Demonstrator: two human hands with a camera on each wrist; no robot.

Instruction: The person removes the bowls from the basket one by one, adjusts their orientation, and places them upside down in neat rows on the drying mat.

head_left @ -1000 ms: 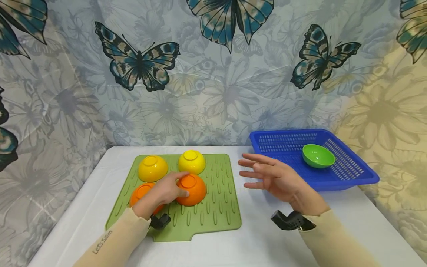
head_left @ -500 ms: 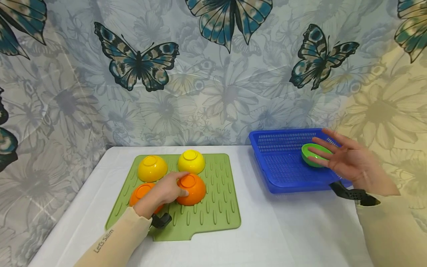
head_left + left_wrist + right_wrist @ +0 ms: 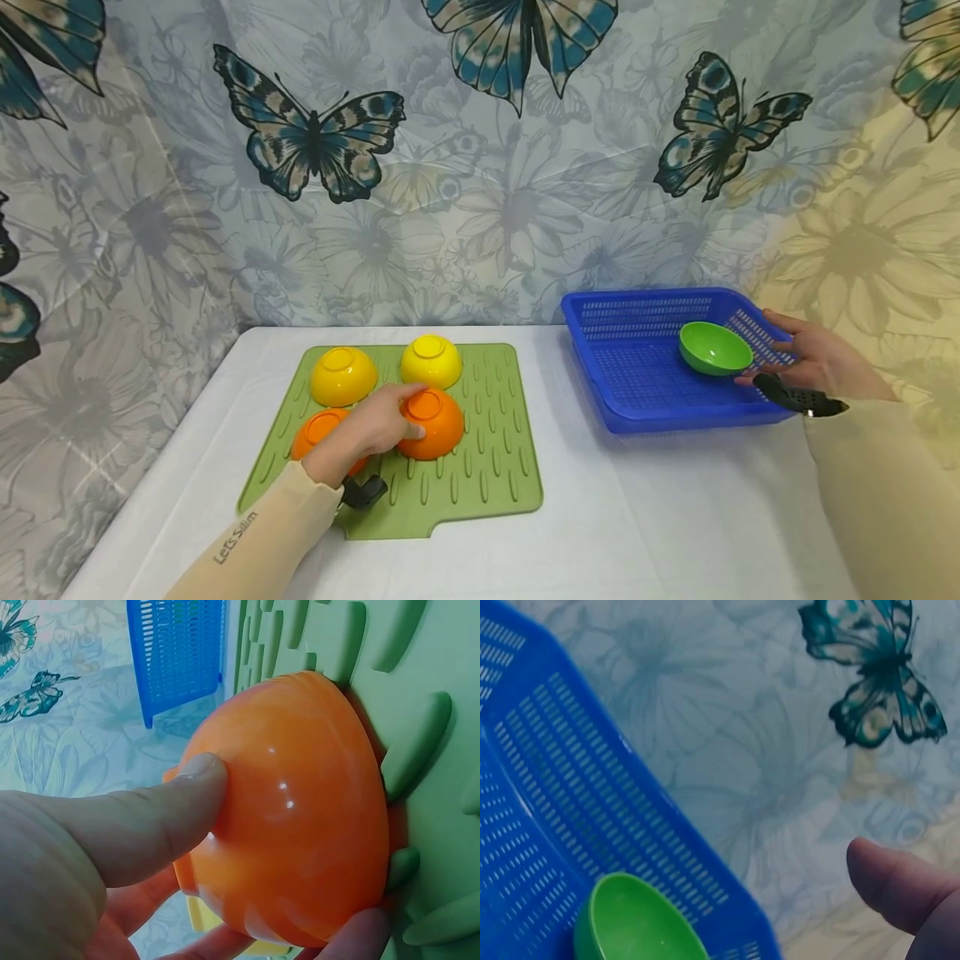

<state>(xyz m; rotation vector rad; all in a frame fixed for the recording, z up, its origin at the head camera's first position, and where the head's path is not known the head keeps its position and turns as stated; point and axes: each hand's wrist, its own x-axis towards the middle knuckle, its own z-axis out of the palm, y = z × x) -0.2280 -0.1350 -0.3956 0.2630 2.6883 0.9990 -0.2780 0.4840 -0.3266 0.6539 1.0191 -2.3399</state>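
Note:
An upside-down orange bowl point(image 3: 431, 425) rests on the green drying mat point(image 3: 495, 450). My left hand point(image 3: 375, 421) grips it from the left. In the left wrist view the thumb point(image 3: 172, 802) presses the bowl's side while the other fingers curl round beneath. A second orange bowl point(image 3: 318, 429) is partly hidden behind the left hand. At the right end of the blue basket point(image 3: 615, 417), my right hand point(image 3: 825, 362) has its fingers spread at the rim. Inside that basket sits a green bowl point(image 3: 715, 348), right side up, near those fingers. The right wrist view shows the thumb point(image 3: 892, 885) apart from the basket.
Two upturned yellow bowls stand at the back of the mat, a left one point(image 3: 343, 377) and a right one point(image 3: 431, 362). A white cloth covers the table point(image 3: 570, 517). Behind it hangs a butterfly-patterned fabric backdrop point(image 3: 510, 233).
My right hand has swung rightward from between the mat and basket, passing over the green bowl, down to the basket's right end. The left hand keeps its grip on the orange bowl.

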